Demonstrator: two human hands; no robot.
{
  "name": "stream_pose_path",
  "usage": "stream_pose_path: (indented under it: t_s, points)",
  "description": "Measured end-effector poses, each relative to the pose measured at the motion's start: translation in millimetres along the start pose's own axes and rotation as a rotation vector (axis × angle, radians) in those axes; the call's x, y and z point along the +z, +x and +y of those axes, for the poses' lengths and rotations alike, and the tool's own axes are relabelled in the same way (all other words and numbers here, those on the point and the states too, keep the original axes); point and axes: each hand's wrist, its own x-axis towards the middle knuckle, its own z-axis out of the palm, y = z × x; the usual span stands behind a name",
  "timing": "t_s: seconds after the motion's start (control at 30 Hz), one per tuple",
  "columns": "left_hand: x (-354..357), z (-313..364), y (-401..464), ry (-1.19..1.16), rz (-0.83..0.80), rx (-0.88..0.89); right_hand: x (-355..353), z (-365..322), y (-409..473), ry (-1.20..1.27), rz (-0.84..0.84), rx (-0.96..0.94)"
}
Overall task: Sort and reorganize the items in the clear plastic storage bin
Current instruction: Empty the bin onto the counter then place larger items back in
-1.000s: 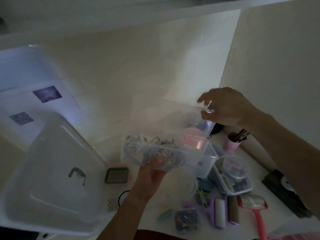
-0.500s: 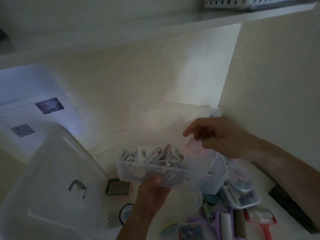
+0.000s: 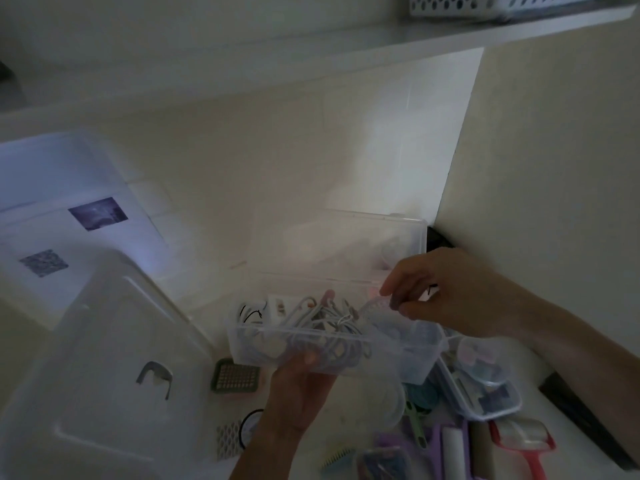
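Left hand (image 3: pixel 298 393) holds clear bin (image 3: pixel 398 355) lengthwise left-right; right hand (image 3: pixel 446 292) reaches inside.

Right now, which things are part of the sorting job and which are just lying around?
In the job:
- small clear box, held from below by left hand
- tangled white cables inside it
- right hand, fingers reaching in at its far side
- large clear bin, left

Lying about:
- green grid block
- red-handled tool
- green scissors
- white basket on shelf

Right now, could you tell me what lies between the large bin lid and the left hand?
In the head view, a green grid-patterned block lies between the large bin lid and the left hand.
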Motion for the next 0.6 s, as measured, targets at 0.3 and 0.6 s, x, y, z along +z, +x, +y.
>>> stream_pose_path:
  t_s: [0.3,0.6]
  points:
    - [-3,3,0,0.007,-0.051,0.036,-16,1,-7,-0.031,0.226,0.021]
    - [8,1,4,0.018,-0.153,0.033,1,32,19,0.869,0.302,0.226]
